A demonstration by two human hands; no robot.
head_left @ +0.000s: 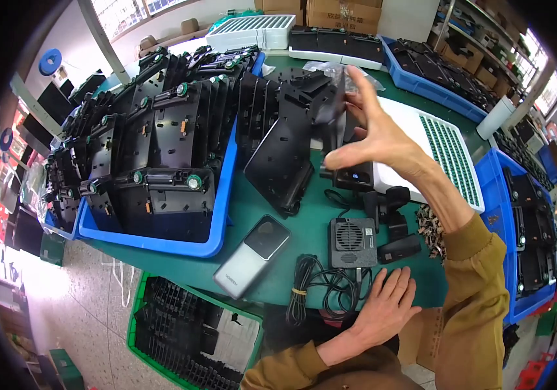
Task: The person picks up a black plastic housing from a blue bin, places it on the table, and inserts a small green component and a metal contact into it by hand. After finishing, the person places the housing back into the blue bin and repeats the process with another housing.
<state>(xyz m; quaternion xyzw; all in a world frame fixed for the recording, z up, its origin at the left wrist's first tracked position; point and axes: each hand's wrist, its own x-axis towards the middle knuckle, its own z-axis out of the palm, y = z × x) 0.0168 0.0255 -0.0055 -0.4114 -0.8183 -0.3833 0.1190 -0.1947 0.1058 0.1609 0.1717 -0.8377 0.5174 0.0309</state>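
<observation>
My right hand [392,140] is raised over the far middle of the table. Its thumb and fingers curve around a dark, blurred black plastic part [335,120], partly hidden by the fingers. Low at the table's near edge, my left hand [385,307] lies flat with fingers stretched, holding nothing. Just beyond it are a grey vented box [352,243] and coiled black cables [301,292]. A small black device with a lit display [354,177] sits below my right hand. To the left, a black panel [281,162] leans at a slant, and a grey-and-black power bank [252,255] lies on the green tabletop.
A blue bin [223,224] packed with black panels stands at left; another blue bin [532,305] is at right. A white tray [470,172] holds rows of green pieces. Small metallic parts [429,231] lie in a pile. Below the table edge sits a green crate [136,318].
</observation>
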